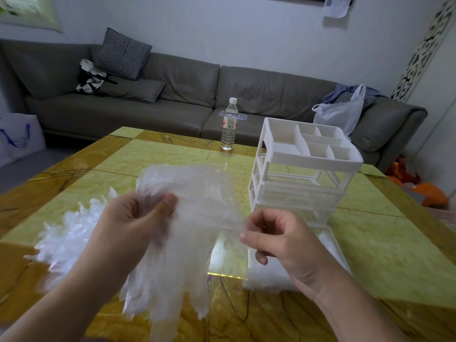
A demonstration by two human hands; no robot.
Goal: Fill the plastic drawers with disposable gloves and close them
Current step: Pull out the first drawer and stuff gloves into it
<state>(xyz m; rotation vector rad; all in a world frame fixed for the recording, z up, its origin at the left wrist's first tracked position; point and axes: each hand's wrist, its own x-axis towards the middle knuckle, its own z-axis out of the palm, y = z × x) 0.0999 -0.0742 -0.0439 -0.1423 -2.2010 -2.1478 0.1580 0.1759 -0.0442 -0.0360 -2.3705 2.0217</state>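
Both hands pinch clear gloves (187,218): left hand (133,225) bunch, right hand (278,240) edge.

1. Bench (385,255): yellow-green marbled panels with amber-brown veined borders.
2. Gloves (187,218): clear, milky film, crinkled; the heap of gloves (66,233) at left is whiter.
3. Drawer unit (303,169): plain white plastic; its drawers are translucent white.
4. Bottle (229,124): clear, white cap, white label with a red patch.
5. Sofa (172,95): grey-brown, unpatterned.
6. Cushion (122,54): fine black-and-white check.
7. Plastic bag (343,112): translucent white.
8. Wall (222,28): pale grey-white.
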